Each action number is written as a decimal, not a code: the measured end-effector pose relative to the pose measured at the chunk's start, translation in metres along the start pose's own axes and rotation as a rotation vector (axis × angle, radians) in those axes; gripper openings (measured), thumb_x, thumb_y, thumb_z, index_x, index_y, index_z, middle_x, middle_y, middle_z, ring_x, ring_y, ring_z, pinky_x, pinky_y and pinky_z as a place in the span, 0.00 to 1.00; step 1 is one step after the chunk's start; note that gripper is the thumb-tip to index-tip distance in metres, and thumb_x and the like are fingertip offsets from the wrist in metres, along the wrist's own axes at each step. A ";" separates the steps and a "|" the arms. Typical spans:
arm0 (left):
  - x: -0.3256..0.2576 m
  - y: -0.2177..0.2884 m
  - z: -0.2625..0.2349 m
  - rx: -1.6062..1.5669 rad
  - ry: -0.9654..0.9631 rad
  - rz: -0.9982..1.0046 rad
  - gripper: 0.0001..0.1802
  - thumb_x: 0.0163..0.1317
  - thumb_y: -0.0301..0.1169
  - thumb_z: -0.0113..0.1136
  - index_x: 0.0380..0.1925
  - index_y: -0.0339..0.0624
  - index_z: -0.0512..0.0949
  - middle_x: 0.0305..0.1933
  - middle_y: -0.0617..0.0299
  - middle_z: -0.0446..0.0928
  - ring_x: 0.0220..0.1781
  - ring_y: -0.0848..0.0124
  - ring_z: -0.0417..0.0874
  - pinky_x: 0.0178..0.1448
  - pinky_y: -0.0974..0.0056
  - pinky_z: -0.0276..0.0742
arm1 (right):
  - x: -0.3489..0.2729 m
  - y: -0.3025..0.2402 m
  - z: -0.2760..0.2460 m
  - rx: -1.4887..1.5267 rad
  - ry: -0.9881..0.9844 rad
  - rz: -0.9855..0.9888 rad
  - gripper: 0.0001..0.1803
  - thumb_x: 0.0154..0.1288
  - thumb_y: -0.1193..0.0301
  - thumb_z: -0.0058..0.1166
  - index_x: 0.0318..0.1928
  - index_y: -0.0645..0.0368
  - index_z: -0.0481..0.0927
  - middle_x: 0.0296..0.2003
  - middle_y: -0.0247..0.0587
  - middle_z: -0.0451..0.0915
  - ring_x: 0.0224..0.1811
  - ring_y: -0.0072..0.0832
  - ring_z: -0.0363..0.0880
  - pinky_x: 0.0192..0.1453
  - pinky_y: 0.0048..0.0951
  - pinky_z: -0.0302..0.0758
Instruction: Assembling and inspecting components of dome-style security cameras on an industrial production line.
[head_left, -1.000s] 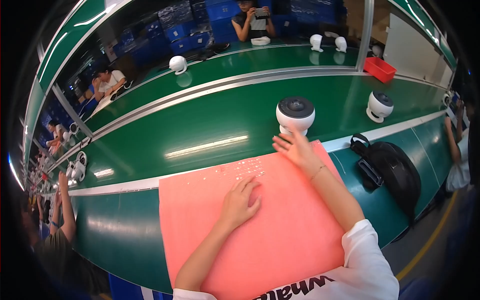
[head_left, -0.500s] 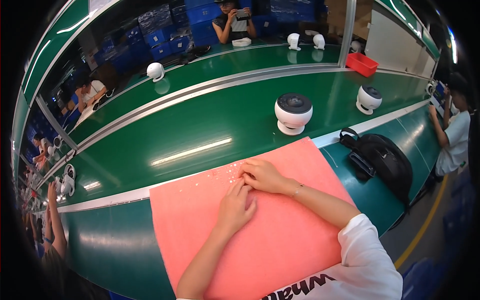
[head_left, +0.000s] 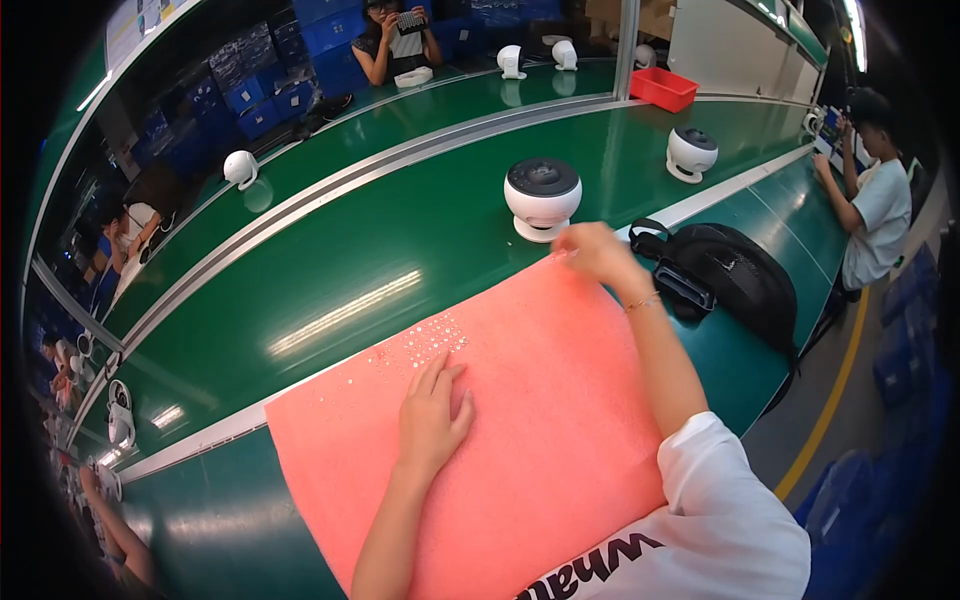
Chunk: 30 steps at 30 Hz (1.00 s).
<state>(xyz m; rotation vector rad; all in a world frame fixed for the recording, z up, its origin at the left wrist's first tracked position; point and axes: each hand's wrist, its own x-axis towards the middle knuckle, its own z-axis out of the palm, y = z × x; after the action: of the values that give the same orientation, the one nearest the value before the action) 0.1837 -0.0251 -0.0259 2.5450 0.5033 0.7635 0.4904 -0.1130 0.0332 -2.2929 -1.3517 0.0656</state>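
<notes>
A pink foam sheet (head_left: 545, 430) covers the near bench in front of me. Small shiny round pieces (head_left: 436, 336) lie clustered near its far edge, left of the middle. My left hand (head_left: 432, 415) rests on the sheet with its fingers stretched out, their tips just below the cluster. Over at the sheet's far right corner is my right hand (head_left: 595, 252), its fingers pinched together and pointing down. What they hold, if anything, is hidden. Just beyond that hand stands a round white device (head_left: 543, 205) with a black top, on the green surface.
Another white device (head_left: 692, 153) stands farther right, before a red bin (head_left: 664, 88). A black bag (head_left: 735, 270) lies right of the sheet. Several white devices stand along the far bench (head_left: 400, 125). Other people sit at the left, the back and the right.
My hands, together beside the shiny pieces before, are now apart. The right one has moved to the sheet's far right corner; the left one lies flatter. The whole view has shifted.
</notes>
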 end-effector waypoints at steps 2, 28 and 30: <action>0.002 0.001 0.001 0.011 0.011 0.025 0.18 0.53 0.30 0.59 0.45 0.36 0.75 0.57 0.47 0.70 0.58 0.52 0.71 0.61 0.55 0.68 | -0.009 0.025 -0.018 -0.172 0.031 0.285 0.11 0.45 0.71 0.61 0.34 0.51 0.82 0.36 0.44 0.82 0.44 0.42 0.80 0.45 0.40 0.76; 0.006 0.006 -0.004 0.054 -0.041 -0.011 0.19 0.54 0.29 0.58 0.47 0.37 0.74 0.60 0.47 0.68 0.61 0.52 0.69 0.64 0.54 0.66 | -0.004 0.044 -0.008 -0.247 -0.100 0.387 0.06 0.49 0.71 0.59 0.29 0.56 0.82 0.34 0.47 0.82 0.41 0.42 0.81 0.42 0.39 0.76; 0.005 0.006 -0.005 0.053 -0.043 -0.014 0.19 0.54 0.29 0.58 0.47 0.37 0.74 0.60 0.47 0.68 0.61 0.52 0.69 0.64 0.54 0.66 | -0.005 0.045 -0.006 -0.229 -0.050 0.352 0.06 0.50 0.71 0.58 0.30 0.57 0.81 0.33 0.47 0.82 0.40 0.42 0.81 0.42 0.39 0.76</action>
<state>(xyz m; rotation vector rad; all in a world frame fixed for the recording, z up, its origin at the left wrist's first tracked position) 0.1865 -0.0265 -0.0168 2.5982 0.5332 0.6976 0.5260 -0.1370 0.0188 -2.7184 -1.0076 0.0862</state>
